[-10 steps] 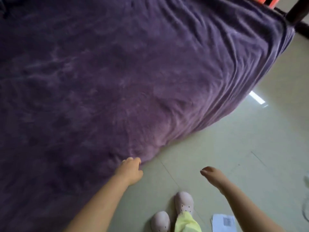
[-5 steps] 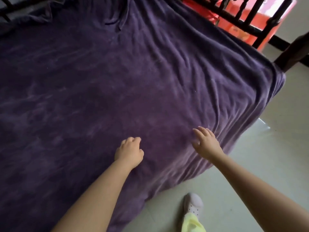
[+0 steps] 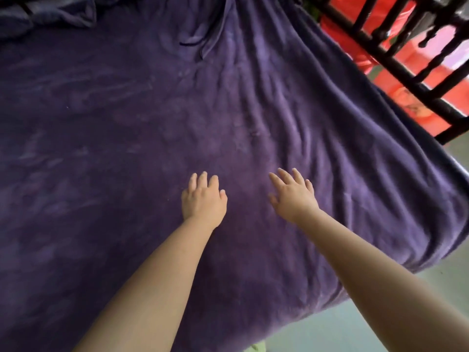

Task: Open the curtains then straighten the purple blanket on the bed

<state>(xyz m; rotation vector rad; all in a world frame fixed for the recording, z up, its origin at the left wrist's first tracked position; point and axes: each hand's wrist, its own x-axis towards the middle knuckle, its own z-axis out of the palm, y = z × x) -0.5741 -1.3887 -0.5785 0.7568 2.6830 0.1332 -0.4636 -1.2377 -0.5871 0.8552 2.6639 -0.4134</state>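
The purple blanket covers the whole bed and fills most of the view. Long creases run across its right half, and a bunched fold sits near the top centre. My left hand lies palm down on the blanket near the middle, fingers extended and close together. My right hand is flat on the blanket beside it, fingers spread. Neither hand holds anything. The blanket's right edge hangs over the side of the bed. No curtains are in view.
A dark wooden bed rail with turned spindles runs along the upper right, with a red surface behind it. Rumpled dark fabric lies at the top left. Pale tiled floor shows at the bottom right.
Both hands came up from near the floor at the bed's edge onto the blanket and moved farther in. My left hand went from curled to flat. The view tilted up toward the bed rail.
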